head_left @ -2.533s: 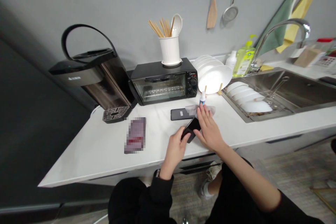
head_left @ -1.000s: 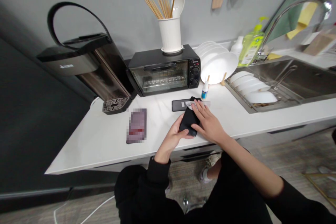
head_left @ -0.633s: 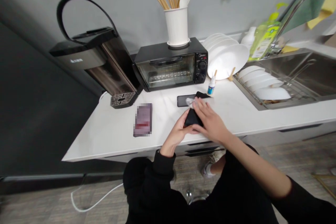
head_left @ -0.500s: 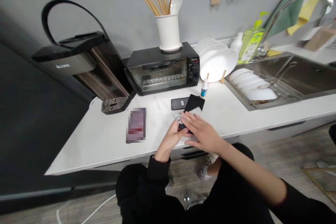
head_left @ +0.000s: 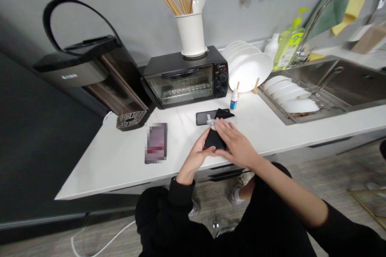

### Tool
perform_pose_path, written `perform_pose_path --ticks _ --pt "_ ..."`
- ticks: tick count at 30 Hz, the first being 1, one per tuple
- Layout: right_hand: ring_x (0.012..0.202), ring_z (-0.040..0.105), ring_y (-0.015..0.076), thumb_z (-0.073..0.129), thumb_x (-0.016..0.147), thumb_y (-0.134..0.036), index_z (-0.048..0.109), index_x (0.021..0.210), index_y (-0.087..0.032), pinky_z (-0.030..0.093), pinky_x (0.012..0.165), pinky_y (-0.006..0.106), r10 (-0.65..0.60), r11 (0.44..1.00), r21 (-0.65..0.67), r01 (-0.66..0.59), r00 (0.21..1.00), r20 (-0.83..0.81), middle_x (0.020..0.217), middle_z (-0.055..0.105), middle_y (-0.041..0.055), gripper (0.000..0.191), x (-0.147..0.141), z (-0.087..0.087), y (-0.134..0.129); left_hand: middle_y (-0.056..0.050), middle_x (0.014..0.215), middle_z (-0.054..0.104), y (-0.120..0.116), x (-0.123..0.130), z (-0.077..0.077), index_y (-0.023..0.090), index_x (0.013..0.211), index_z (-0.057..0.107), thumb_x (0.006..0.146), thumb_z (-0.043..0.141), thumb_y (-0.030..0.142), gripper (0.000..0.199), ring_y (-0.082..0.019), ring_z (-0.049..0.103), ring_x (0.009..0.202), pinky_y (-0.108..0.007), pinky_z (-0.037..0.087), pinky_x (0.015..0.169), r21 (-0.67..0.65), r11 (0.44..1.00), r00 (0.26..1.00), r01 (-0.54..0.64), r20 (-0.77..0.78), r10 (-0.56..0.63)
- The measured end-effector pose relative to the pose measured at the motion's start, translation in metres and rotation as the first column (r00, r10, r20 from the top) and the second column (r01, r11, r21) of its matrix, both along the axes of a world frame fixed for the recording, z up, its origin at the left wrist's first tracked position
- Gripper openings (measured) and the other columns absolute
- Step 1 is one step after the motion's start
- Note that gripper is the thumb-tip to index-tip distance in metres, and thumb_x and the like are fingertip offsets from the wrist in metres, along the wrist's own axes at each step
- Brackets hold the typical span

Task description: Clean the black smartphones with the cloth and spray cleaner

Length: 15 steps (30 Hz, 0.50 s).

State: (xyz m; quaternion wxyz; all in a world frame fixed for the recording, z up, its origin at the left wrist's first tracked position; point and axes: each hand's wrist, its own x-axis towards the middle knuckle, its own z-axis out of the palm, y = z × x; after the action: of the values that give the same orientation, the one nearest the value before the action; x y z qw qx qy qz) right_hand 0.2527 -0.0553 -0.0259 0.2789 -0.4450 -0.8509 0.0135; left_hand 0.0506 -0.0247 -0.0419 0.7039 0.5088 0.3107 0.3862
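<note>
Near the counter's front edge, my left hand [head_left: 196, 153] grips a black phone-like slab [head_left: 214, 139] by its lower left side. My right hand [head_left: 237, 142] lies over the slab's upper right part, its fingers pressing a whitish cloth or wipe [head_left: 212, 122] onto it. Just behind the hands lies a dark flat case [head_left: 202, 118] with a small pale label, and a black cloth or pouch [head_left: 224, 113] overlaps its right end. A small white spray bottle with a blue label [head_left: 233, 99] stands upright behind them. Off to the left lies another phone-like item [head_left: 156, 142], its surface pixelated.
A toaster oven [head_left: 183, 80] carries a white holder [head_left: 192, 34] with chopsticks and a spoon. On the left stands a black dispenser [head_left: 120, 84]. Racked plates [head_left: 251, 72], a green soap bottle [head_left: 288, 46] and a sink [head_left: 340, 84] with bowls are on the right.
My right hand has shifted slightly up with the whitish cloth, towards the slab's top, uncovering more of its black surface. The black cloth behind now shows as a smaller, folded shape.
</note>
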Motion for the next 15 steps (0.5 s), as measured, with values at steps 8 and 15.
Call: perform_pose_path --ticks 8,15 --pt "0.161 0.019 0.0314 0.044 0.106 -0.055 0.011 0.169 -0.017 0.027 0.127 0.060 -0.087 0.996 -0.001 0.087 0.995 -0.043 0.173 0.023 0.0174 0.080 -0.005 0.001 0.008 -0.012 0.164 0.043 0.000 0.000 0.001 0.027 0.156 0.047 0.072 0.088 0.035 0.094 -0.042 0.054 0.136 -0.050 0.064 0.093 0.018 1.000 1.000 0.026 -0.011 -0.026" --pt "0.161 0.020 0.0290 0.042 0.107 -0.056 0.011 0.169 -0.018 0.028 0.128 0.057 0.025 1.000 -0.016 -0.025 1.000 0.002 0.172 0.025 0.0154 0.080 -0.005 0.001 0.006 -0.012 0.161 0.047 0.000 0.001 -0.001 0.027 0.152 0.051 0.074 0.086 0.034 0.086 -0.039 0.057 0.132 -0.045 0.064 0.090 0.019 1.000 1.000 -0.002 -0.010 0.003"
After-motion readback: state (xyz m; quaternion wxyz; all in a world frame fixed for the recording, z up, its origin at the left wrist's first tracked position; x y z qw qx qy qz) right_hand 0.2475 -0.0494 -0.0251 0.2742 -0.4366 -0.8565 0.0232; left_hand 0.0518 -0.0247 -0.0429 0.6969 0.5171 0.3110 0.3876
